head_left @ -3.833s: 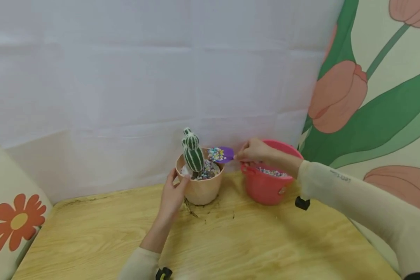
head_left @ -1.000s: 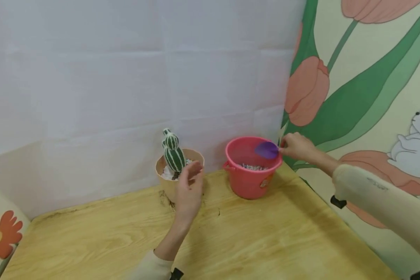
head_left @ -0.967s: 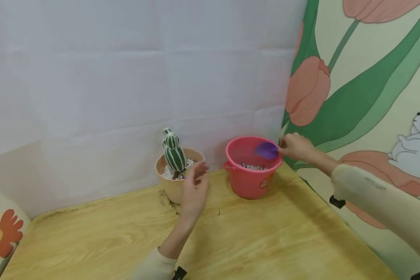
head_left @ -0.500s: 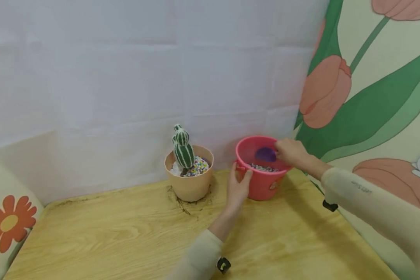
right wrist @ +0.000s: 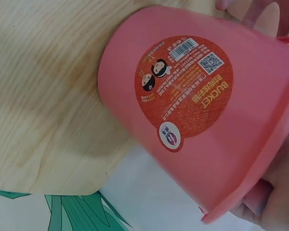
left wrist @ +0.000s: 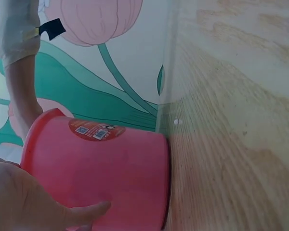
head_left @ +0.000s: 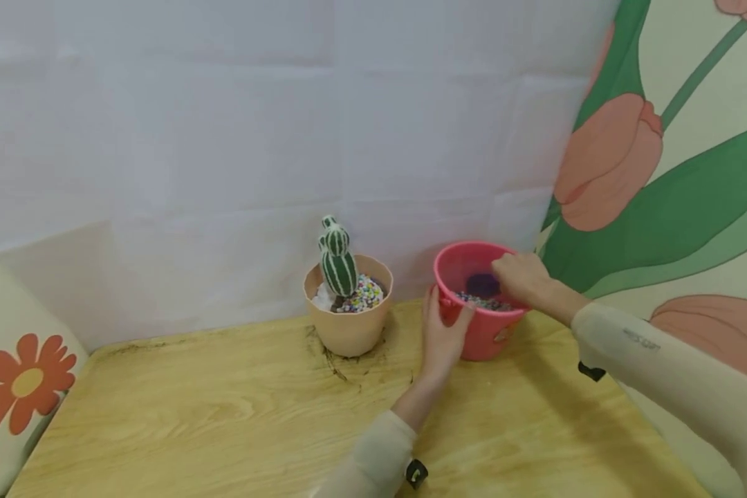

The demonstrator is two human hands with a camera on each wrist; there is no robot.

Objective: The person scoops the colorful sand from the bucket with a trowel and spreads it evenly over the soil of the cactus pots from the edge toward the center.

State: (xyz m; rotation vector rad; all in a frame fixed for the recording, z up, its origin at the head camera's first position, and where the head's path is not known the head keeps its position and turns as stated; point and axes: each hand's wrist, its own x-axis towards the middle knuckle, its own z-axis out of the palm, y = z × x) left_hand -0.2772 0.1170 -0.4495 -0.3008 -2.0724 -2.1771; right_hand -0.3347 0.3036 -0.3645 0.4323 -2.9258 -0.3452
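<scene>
In the head view a pink plastic bucket [head_left: 481, 339] stands upright at the back right of the table, with small multicoloured pebbles [head_left: 484, 302] inside. My right hand [head_left: 523, 277] reaches over its rim and grips a purple scoop [head_left: 482, 284], whose blade is down at the pebbles; its handle is hidden by the fingers. With thumb and fingers spread around the bucket's near left side, my left hand [head_left: 443, 339] holds it by the rim and wall. To the left is a peach flowerpot [head_left: 348, 332] with a green-and-white striped cactus [head_left: 338, 271] and coloured pebbles [head_left: 365, 294].
Dark root-like bits [head_left: 336, 366] lie on the wooden table [head_left: 211, 415] around the pot. A white sheet [head_left: 224, 138] hangs behind, and a wall with painted tulips [head_left: 616, 166] borders the right side. One pale pebble [left wrist: 178, 121] sits on the wood near the bucket.
My left hand has left the flowerpot and taken hold of the bucket. The scoop, earlier full of pebbles by the pot, has moved right and down into the bucket; more bright pebbles show in the pot.
</scene>
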